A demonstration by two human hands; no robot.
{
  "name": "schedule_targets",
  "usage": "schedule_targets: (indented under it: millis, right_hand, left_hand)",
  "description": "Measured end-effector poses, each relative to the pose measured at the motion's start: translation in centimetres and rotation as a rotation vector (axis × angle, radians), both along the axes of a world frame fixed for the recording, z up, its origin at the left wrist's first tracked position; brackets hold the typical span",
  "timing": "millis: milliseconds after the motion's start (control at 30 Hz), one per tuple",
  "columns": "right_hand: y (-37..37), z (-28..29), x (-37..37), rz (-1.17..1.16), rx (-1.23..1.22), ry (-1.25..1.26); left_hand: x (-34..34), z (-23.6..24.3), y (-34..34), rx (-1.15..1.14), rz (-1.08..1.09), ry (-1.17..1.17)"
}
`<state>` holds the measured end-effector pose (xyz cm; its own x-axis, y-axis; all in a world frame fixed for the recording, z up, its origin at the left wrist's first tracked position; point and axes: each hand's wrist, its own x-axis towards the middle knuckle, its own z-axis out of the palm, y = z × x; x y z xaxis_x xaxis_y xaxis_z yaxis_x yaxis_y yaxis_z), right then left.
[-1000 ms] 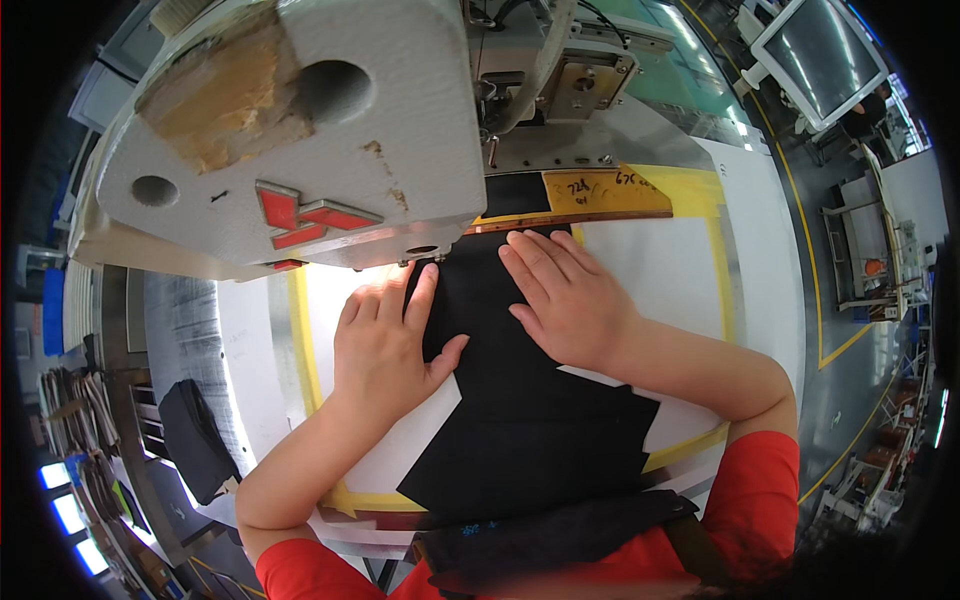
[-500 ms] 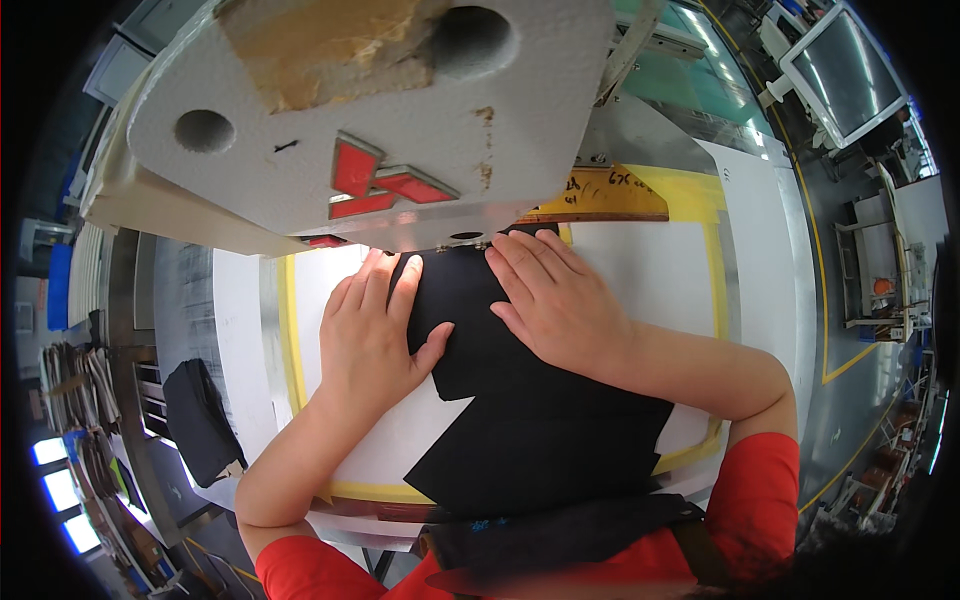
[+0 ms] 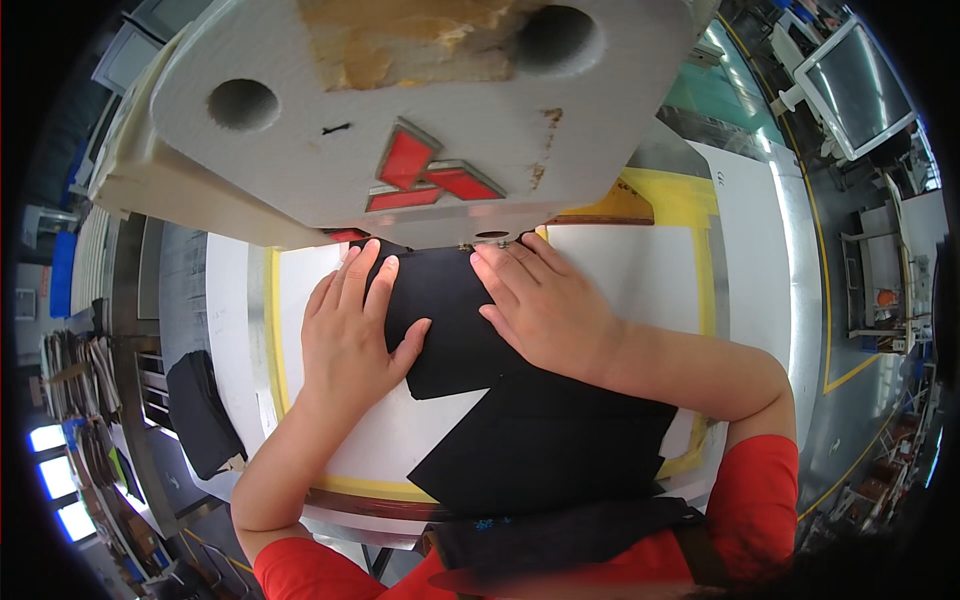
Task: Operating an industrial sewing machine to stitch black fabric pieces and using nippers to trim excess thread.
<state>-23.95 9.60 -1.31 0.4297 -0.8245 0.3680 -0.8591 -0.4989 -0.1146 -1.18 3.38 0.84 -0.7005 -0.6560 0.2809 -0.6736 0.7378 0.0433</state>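
Note:
Black fabric [image 3: 450, 340] lies on a white work surface [image 3: 375, 435] edged with yellow tape, its far edge running under the head of a large white sewing machine [image 3: 300, 165]. My left hand [image 3: 350, 320] rests flat on the fabric's left part, fingers spread and thumb out. On its right part lies my right hand [image 3: 550, 305], fingers stretched toward the machine head, thumb apart. Both sets of fingertips are close to the machine's lower edge. The needle area is hidden behind the machine head. A second portion of black fabric [image 3: 540, 450] spreads toward my body.
A folded black cloth piece [image 3: 203, 415] lies at the left table edge. Behind my right hand is a brown-yellow plate [image 3: 620, 205] beside the machine. A white-framed screen [image 3: 858, 85] stands at the far right, and stacked materials [image 3: 80, 380] are at the far left.
My left hand has moved slightly left with the fabric under it, whose upper part has turned and shifted left. My right hand has moved a little left. The view has shifted, so the machine head appears larger.

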Motion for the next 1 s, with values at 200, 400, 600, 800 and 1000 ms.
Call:
schedule_targets:
  millis: [200, 400, 600, 800, 1000]
  right_hand:
    - [0.1, -0.1, -0.3, 0.006, 0.005, 0.0]
    - [2.1, 0.9, -1.5, 0.029, 0.113, -0.01]
    - [3.1, 1.1, -2.6, 0.03, 0.178, 0.014]
    - [3.7, 1.4, -2.4, 0.022, 0.2, 0.021]
    - [3.5, 1.3, -2.6, 0.019, 0.206, 0.027]
  left_hand:
    - [-0.2, -0.8, 0.2, -0.002, 0.024, 0.054]
    - [-0.2, -1.1, 0.2, 0.016, -0.027, 0.071]
    - [-2.4, -1.0, 0.2, 0.167, -0.244, 0.141]
    - [-2.8, -0.8, 0.9, 0.139, -0.23, 0.097]
    - [-3.1, -1.0, 1.1, 0.102, -0.219, 0.056]
